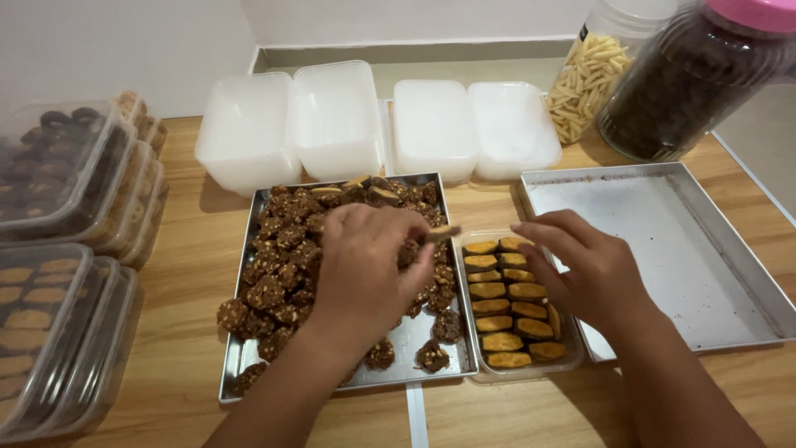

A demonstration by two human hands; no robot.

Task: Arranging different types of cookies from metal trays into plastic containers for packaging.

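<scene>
cookie — pinched in left hand fingertips

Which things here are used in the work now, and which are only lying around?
In use: left hand holding a cookie; cookie tray; clear box with cookie rows, under the right hand.

Lying about: empty tray; white tubs; two jars; filled box stacks.

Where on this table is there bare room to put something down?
The empty metal tray at right is bare. Bare wood lies between the stacked filled boxes and the cookie tray, and along the near edge. The back is crowded with white lidded boxes and two jars; both hands cover the middle.
</scene>
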